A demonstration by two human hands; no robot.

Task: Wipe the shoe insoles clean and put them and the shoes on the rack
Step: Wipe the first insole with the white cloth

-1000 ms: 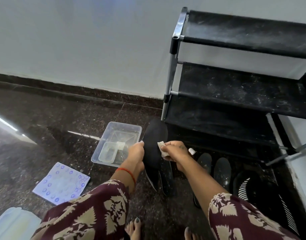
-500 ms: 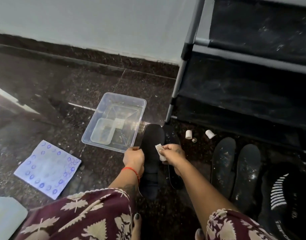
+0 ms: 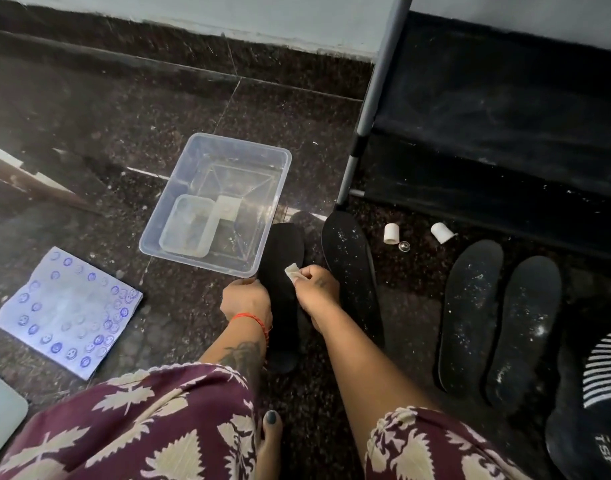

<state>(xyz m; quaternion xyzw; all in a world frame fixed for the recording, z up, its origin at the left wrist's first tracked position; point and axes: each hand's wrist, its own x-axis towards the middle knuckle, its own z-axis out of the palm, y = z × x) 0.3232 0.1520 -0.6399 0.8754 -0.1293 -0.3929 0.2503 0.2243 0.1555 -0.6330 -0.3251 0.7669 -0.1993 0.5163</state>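
A black insole [image 3: 284,258] lies lengthwise on the dark floor in front of me. My left hand [image 3: 245,301] grips its left edge. My right hand [image 3: 314,289] pinches a small white wipe [image 3: 292,270] and holds it against the insole's right side. Another black insole [image 3: 352,271], speckled with white dust, lies just to the right. Two more dusty insoles [image 3: 470,313] [image 3: 524,327] lie side by side further right. A black shoe with white stripes [image 3: 595,410] sits at the right edge. The black shoe rack [image 3: 366,109] stands at the upper right.
A clear plastic tub [image 3: 224,168] holding a smaller container stands on the floor beyond my left hand. A white cloth with blue smiley prints [image 3: 68,310] lies to the left. Two small white caps [image 3: 391,233] [image 3: 442,232] and a tiny ball lie near the rack's foot.
The insole has come down from a raised, upright hold to the floor. The view has tilted downward, and both hands keep hold of insole and wipe.
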